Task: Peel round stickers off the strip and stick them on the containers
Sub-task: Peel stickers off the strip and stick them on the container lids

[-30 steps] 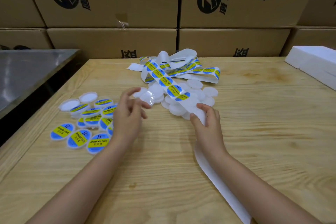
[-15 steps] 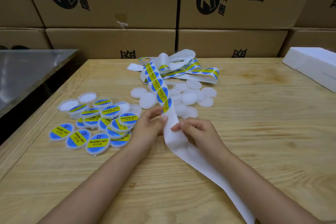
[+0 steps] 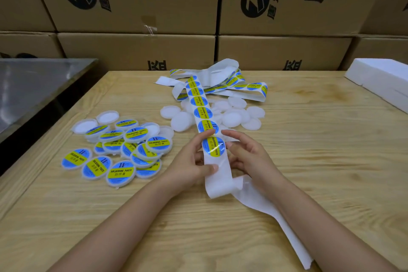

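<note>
The 2 hands meet over the wooden surface (image 3: 309, 161), each holding the strip (image 3: 217, 175). The left hand (image 3: 189, 161) pinches its left edge, thumb on the bare backing and forefinger at the top of the nearest sticker (image 3: 213, 147). The right hand (image 3: 249, 157) curls its fingers round the right edge. From them the strip runs away across the plain white containers (image 3: 231, 116) just beyond the hands. The labelled containers (image 3: 119, 146) lie heaped to the left of the left hand. Cardboard boxes (image 3: 136, 48) are stacked far beyond.
</note>
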{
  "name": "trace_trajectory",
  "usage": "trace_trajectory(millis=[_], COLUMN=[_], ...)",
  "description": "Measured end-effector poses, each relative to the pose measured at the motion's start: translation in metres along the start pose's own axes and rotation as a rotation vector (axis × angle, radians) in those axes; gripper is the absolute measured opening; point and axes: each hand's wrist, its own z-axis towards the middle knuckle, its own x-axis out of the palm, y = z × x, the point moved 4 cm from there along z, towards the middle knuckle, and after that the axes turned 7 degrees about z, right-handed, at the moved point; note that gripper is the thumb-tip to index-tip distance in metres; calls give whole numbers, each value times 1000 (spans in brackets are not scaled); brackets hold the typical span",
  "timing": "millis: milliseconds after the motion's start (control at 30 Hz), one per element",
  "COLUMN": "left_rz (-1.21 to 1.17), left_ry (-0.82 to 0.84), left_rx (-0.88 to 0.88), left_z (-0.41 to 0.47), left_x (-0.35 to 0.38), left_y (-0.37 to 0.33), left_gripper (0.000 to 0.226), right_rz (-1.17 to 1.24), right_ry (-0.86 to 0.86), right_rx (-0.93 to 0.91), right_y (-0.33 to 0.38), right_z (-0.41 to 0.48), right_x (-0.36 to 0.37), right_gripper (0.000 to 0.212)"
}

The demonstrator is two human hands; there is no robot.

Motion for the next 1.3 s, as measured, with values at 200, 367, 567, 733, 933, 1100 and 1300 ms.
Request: trace_trajectory(millis=[200,367,567,733,933,1100,1300], left_rz=[139,34,0,116,558,1009,947], left_ry=[8,-205,-271,-286,-558,-618,-558], left_rx=[47,-6,-49,6,203,447,434], left_z=[-1,2,1,1,-6,-9,-10], left_x=[5,-3,-10,-7,-11,-6,-4], left_y=[2,2,5,-1,-10,-17,-17], left_gripper=[87,46,41,38,29,20,9], right_rz=[-76,-107,-126,34,-100,-108,-158], right_ry=[1,-22,17,-3,-29,-57,-38], right_rx=[-55,-119,-176,-133,-162,-179,-181], right_y=[-2,-2,-2,-6,-4,-9,-7], right_z=[-1,1,0,-2,-1,4,3], right_x=[0,-3,3,4,3,-1,0], right_gripper=[25,35,31,20,23,23,22])
